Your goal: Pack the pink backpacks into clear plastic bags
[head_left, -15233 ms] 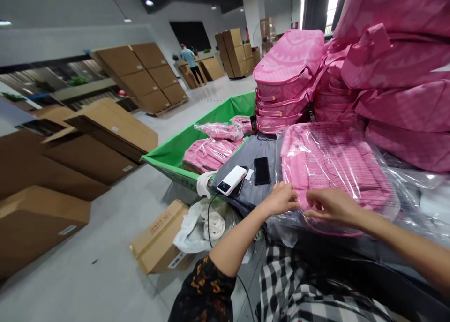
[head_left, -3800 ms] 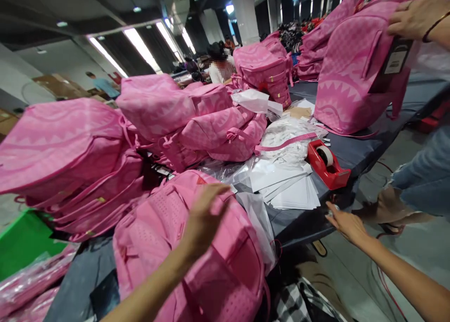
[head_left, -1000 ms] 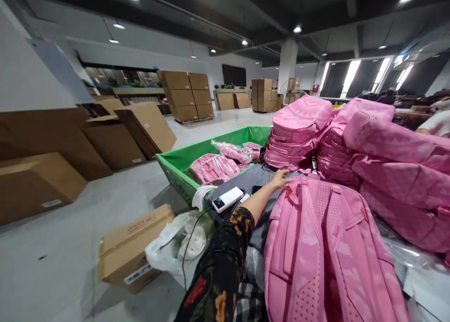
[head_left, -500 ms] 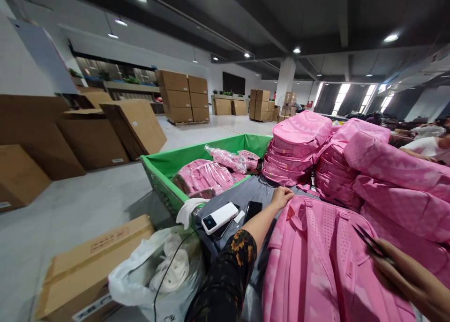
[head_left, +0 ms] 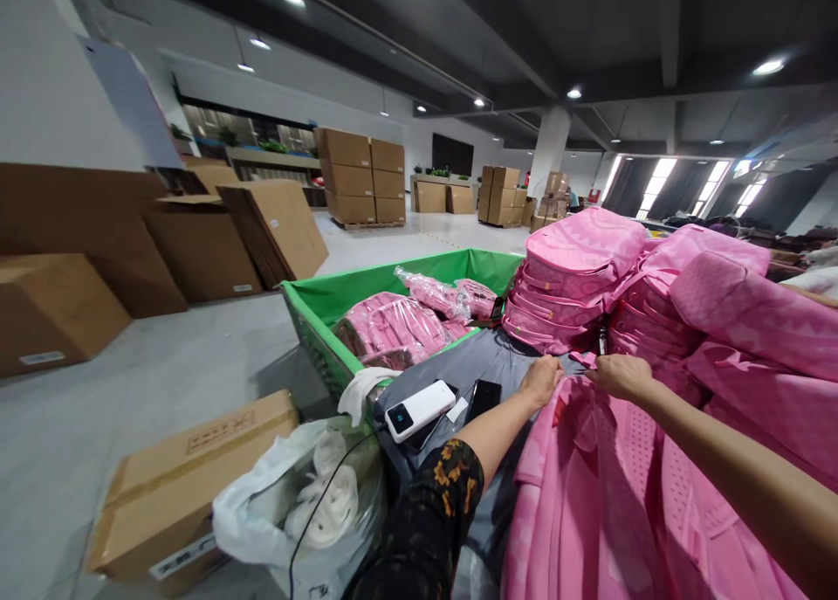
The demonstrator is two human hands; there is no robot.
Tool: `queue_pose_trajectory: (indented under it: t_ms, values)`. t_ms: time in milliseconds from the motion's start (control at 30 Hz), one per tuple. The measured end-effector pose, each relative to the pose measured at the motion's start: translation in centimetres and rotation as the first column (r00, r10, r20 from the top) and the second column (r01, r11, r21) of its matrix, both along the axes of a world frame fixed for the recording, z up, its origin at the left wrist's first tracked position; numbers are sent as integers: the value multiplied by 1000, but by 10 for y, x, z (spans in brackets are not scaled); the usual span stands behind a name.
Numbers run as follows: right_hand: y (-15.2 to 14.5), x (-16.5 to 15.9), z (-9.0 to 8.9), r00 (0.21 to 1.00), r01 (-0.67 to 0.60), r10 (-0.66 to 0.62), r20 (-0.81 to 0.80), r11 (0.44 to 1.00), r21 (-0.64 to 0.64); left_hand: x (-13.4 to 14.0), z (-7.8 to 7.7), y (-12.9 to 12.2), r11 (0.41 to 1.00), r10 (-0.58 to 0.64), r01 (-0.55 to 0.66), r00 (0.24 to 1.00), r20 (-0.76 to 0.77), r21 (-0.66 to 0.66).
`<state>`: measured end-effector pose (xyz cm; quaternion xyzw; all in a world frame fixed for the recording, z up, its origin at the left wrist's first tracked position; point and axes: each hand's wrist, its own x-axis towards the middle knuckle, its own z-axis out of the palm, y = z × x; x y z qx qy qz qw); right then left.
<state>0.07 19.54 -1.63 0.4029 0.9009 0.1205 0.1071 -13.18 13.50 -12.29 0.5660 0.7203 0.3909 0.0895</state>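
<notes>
A large pink backpack (head_left: 582,495) with padded shoulder straps lies before me on a grey-covered surface (head_left: 425,364). At its top left corner, my left hand (head_left: 543,380) is closed on the edge of the fabric. My right hand (head_left: 621,377) pinches the pink fabric at the top edge, a short gap to the right of the left one. The black snips are out of sight; whether they are still inside the right hand I cannot tell. Left of my forearm lie a white power bank (head_left: 419,410) and a black phone (head_left: 483,399).
Behind and to the right rise stacks of pink backpacks (head_left: 576,259). A green-lined bin (head_left: 314,294) holds plastic-wrapped pink bags. A white plastic bag (head_left: 255,513) and a cardboard box (head_left: 189,486) are at lower left. A black cable (head_left: 320,486) hangs beside the bag.
My right hand has moved left and up from the backpack's right side to its top edge beside my left hand. The black snips no longer show. The view has turned slightly left.
</notes>
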Motion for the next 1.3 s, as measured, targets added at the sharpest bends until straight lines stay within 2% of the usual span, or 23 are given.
queue_pose_trajectory:
  t_ms: [133, 300, 533, 767, 867, 967, 1067, 1133, 1200, 1233, 1267, 1300]
  values:
    - [5, -5, 0, 999, -10, 11, 48, 999, -35, 6, 5, -4, 1000, 6, -7, 999, -40, -26]
    - [0, -5, -8, 998, -30, 31, 55, 999, -15, 14, 13, -7, 998, 44, -48, 997, -64, -50]
    - [2, -8, -5, 992, -80, 83, 93, 996, -39, 16, 12, -8, 996, 81, -82, 996, -44, -43]
    - [2, -7, 2, 992, -115, 117, 41, 992, -49, 19, 9, -8, 992, 108, -111, 993, 52, 64]
    - [0, -5, 3, 990, -138, 138, -21, 989, -45, 19, 13, -9, 975, 154, -171, 980, 125, 140]
    - [-1, 5, 8, 990, -83, 76, -121, 995, -49, 9, 16, -18, 952, 216, -255, 952, 216, 171]
    - [-8, 51, 12, 942, -50, 0, -337, 989, -140, -7, 11, -58, 937, 265, -319, 915, 305, 142]
    - [-22, 113, 9, 861, -49, -78, -502, 971, -235, -18, 1, -108, 930, 300, -352, 892, 337, 102]
    - [-48, 199, -5, 751, 11, -199, -629, 957, -289, -35, -13, -171, 926, 340, -376, 876, 343, 43]
    - [-65, 249, -17, 694, 80, -265, -670, 952, -294, -45, -20, -204, 920, 370, -393, 869, 328, 4]
    - [-86, 302, -34, 634, 175, -327, -701, 943, -283, -56, -27, -236, 907, 414, -418, 860, 300, -53]
    - [-109, 356, -55, 572, 280, -372, -732, 926, -252, -66, -33, -265, 867, 496, -465, 842, 214, -181]
